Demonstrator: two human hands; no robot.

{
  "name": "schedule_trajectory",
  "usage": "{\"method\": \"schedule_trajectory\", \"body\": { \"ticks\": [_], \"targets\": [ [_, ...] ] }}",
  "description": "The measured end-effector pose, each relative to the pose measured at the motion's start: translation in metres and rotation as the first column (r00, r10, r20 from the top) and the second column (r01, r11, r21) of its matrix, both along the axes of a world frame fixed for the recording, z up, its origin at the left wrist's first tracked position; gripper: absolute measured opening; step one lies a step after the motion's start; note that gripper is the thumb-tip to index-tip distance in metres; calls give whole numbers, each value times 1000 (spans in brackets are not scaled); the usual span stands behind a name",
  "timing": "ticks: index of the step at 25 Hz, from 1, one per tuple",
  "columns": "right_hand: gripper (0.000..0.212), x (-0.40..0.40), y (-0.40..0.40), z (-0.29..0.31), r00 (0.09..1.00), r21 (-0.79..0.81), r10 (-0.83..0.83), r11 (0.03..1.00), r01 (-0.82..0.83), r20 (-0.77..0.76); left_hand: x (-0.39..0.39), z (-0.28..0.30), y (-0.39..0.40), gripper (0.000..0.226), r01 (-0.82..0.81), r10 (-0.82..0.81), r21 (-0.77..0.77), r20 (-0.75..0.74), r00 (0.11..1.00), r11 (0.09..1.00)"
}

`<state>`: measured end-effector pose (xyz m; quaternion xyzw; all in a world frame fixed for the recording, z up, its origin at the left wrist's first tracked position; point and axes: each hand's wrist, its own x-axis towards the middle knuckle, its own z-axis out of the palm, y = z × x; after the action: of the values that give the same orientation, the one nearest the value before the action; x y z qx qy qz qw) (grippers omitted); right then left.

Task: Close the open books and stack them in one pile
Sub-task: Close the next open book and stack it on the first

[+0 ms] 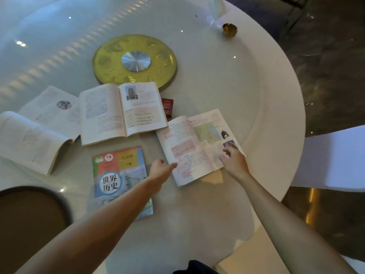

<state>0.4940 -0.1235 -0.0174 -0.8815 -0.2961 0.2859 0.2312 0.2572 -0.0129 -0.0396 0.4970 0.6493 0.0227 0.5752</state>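
Note:
Three books lie open on the round table: a thick white one point(35, 131) at the left, a middle one point(122, 111) with a tower photo, and a right one point(195, 143) with pink notes and a map. A closed book with a colourful cover point(116, 173) lies near me, partly under my left forearm. My left hand point(161, 170) reaches toward the lower left corner of the right open book, fingers extended and touching its edge. My right hand point(233, 161) rests on that book's right page near the bottom corner, fingers spread.
A glass turntable with a yellow disc point(134, 60) and metal hub fills the table's centre. A small red box point(167, 106) sits between the middle and right books. A brass cup point(229, 29) stands at the far right. A brown stool point(29, 214) is at the lower left, and white cloth point(335, 161) at the right.

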Motion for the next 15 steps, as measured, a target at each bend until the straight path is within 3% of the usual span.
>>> {"method": "schedule_trajectory", "body": {
  "ticks": [3, 5, 8, 13, 15],
  "targets": [
    [40, 46, -4, -12, 999, -69, -54, 996, 54, 0, 28, -8, -4, 35, -104, 104, -63, -9, 995, 993],
    [56, 67, -5, -22, 997, -150, -81, 985, 81, 9, 43, -13, -7, 34, -169, 170, -56, 14, 985, 984],
    [63, 85, -4, -34, 991, -185, -129, 975, 121, -31, 61, -17, -10, 36, -273, 274, -58, 16, 961, 960],
    [50, 97, -7, -44, 965, -164, -201, 971, 173, -170, 82, -15, -12, 32, -355, 361, -138, 22, 932, 925],
    [39, 100, -8, -39, 924, -100, -231, 973, 210, -306, 89, -12, -11, 25, -384, 399, -179, 53, 916, 906]
  ]
}}
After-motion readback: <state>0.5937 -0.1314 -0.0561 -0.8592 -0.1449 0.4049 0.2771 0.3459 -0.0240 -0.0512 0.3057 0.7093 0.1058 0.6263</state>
